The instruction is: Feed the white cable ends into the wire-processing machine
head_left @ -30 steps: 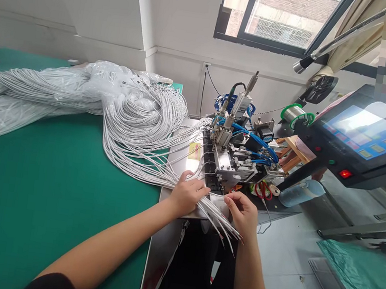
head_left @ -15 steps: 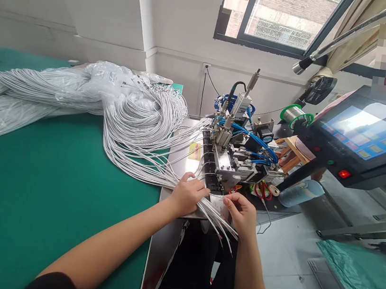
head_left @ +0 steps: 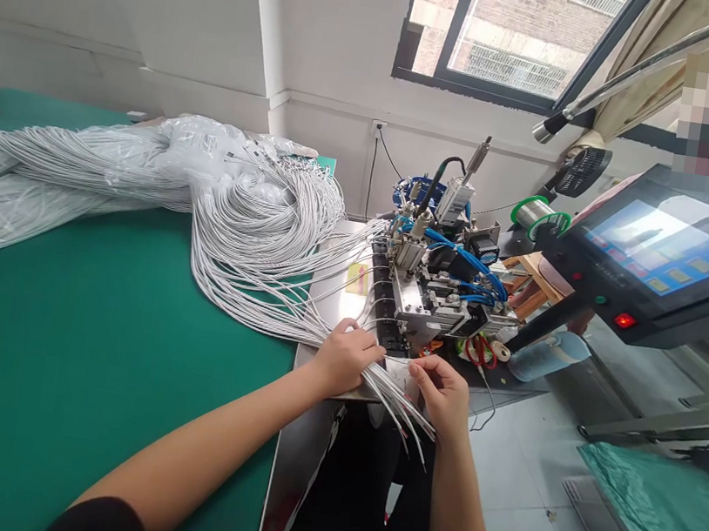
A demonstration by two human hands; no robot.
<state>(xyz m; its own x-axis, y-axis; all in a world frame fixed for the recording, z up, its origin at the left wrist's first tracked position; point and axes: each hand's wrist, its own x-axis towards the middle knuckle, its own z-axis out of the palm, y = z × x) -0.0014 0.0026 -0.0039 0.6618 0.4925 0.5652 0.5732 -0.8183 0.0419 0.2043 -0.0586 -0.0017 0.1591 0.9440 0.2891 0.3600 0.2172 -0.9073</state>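
White cables [head_left: 249, 308] run in a thick bundle from the pile on the table to the metal plate in front of me. My left hand [head_left: 347, 359] is closed around the bundle near its free ends, which fan out toward my lap. With thumb and forefinger, my right hand [head_left: 441, 389] pinches the end of a single cable, close to the front of a bench machine [head_left: 414, 287]. Further cables lie across the plate into the machine's black rail [head_left: 381, 291]. The cable tip between my right fingers is too small to make out.
Plastic-wrapped cable coils [head_left: 211, 157] lie on the green table [head_left: 115, 373]. At right are a touchscreen panel [head_left: 666, 248], a wire spool [head_left: 539, 218], red-handled scissors [head_left: 480, 351] and a bluish cylindrical container [head_left: 549, 356]. A partly visible person is behind the panel.
The camera view has shifted slightly. Both hands keep nearly the same place and hold, and the cables lie as before.
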